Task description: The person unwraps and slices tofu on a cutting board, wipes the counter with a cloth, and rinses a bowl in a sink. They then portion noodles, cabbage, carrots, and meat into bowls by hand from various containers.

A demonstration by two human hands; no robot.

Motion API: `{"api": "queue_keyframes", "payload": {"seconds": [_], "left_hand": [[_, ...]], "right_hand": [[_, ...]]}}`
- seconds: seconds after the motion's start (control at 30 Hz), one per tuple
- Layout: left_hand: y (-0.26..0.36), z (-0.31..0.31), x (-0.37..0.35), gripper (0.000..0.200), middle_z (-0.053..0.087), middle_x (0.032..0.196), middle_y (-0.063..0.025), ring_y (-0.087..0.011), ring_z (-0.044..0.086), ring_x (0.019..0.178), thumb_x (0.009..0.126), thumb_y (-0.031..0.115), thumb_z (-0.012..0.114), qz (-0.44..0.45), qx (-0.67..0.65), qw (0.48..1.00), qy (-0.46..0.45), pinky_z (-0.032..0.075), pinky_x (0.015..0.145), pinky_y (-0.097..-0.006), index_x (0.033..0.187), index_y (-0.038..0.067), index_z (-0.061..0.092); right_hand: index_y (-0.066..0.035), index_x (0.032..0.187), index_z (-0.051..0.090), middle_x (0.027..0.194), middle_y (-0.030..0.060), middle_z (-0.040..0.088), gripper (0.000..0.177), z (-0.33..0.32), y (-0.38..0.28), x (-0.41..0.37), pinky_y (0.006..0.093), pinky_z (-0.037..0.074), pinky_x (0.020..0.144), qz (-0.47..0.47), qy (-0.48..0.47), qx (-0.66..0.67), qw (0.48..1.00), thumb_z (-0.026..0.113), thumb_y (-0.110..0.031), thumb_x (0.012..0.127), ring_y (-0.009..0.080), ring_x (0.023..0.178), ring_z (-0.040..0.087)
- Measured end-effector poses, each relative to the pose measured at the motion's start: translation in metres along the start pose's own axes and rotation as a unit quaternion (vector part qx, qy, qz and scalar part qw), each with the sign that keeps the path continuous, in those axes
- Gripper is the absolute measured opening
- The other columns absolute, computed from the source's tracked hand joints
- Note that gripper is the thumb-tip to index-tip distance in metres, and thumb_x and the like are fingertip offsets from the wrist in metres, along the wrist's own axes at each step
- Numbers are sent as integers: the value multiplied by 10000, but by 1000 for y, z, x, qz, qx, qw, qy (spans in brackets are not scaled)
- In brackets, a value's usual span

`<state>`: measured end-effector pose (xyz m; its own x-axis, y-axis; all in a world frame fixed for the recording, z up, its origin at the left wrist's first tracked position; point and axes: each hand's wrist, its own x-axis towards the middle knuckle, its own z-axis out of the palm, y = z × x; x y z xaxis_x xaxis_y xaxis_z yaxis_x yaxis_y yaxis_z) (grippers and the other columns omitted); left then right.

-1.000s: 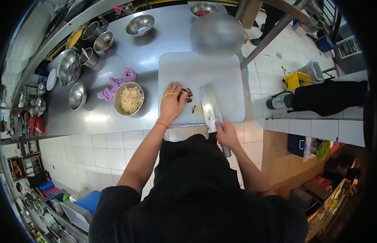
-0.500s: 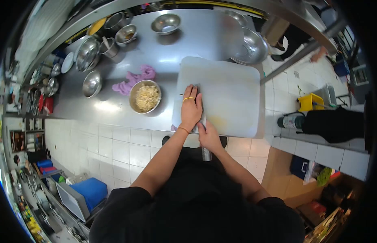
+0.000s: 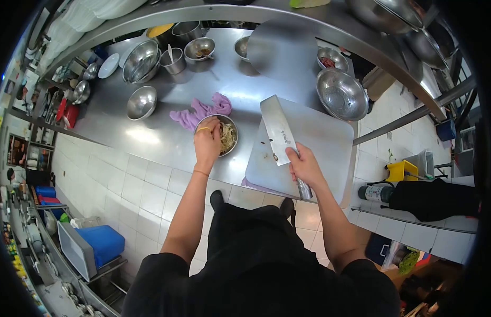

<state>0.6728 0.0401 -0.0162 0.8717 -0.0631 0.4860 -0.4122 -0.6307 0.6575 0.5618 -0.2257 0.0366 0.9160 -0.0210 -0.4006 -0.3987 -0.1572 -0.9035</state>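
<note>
My right hand (image 3: 304, 165) grips the handle of a wide cleaver (image 3: 277, 129), held flat above the white cutting board (image 3: 330, 153) with dark bits stuck to its blade. My left hand (image 3: 208, 140) reaches into a small metal bowl (image 3: 230, 127) of pale shredded food, fingers bunched over the contents; whether they hold anything is hidden. The bowl stands on the steel counter just left of the board.
A purple cloth (image 3: 200, 109) lies behind the bowl. Several metal bowls (image 3: 141, 102) and a large colander-like bowl (image 3: 341, 93) stand on the steel counter (image 3: 150, 137). A round lid (image 3: 282, 50) leans at the back. A tiled floor lies below, with a blue bin (image 3: 100, 243) at left.
My left hand left the cutting board and moved left into the bowl. My right hand lifted the cleaver off the board; the dark pieces are gone from the board.
</note>
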Motion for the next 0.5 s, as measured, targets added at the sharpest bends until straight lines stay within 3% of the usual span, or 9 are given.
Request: {"api": "queue_keyframes", "payload": {"seconds": [0.13, 0.2, 0.37, 0.5], "left_hand": [[22, -14, -5, 226, 656, 1096, -185, -361, 592, 1078, 819, -4, 578, 100, -27, 994, -44, 449, 952, -422, 1027, -28, 663], [27, -24, -3, 282, 640, 1155, -160, -336, 570, 1135, 773, -4, 576, 230, -13, 967, -104, 446, 964, -425, 1043, -21, 656], [-35, -43, -9, 371, 612, 1221, -136, -313, 534, 1204, 746, 7, 581, 257, 27, 948, -186, 424, 1006, -425, 1114, -35, 617], [-28, -60, -4, 379, 587, 1256, -148, -298, 510, 1243, 766, 21, 551, 293, -15, 931, -218, 398, 1047, -406, 1135, -48, 604]], "right_hand": [[-30, 1017, 547, 537, 14, 468, 248, 49, -3, 27, 288, 386, 382, -11, 13, -7, 1000, 491, -271, 1004, 108, 387, 441], [-27, 1011, 549, 536, 16, 468, 252, 83, -10, 42, 283, 379, 383, 2, 20, 26, 999, 492, -272, 1004, 109, 385, 440], [-18, 1001, 550, 537, 31, 483, 250, 120, -18, 49, 288, 384, 372, 21, 21, 35, 999, 488, -260, 1002, 112, 390, 452], [-16, 993, 545, 526, 33, 491, 239, 142, -24, 49, 296, 389, 373, 18, 68, 43, 997, 475, -244, 1003, 112, 384, 462]]}}
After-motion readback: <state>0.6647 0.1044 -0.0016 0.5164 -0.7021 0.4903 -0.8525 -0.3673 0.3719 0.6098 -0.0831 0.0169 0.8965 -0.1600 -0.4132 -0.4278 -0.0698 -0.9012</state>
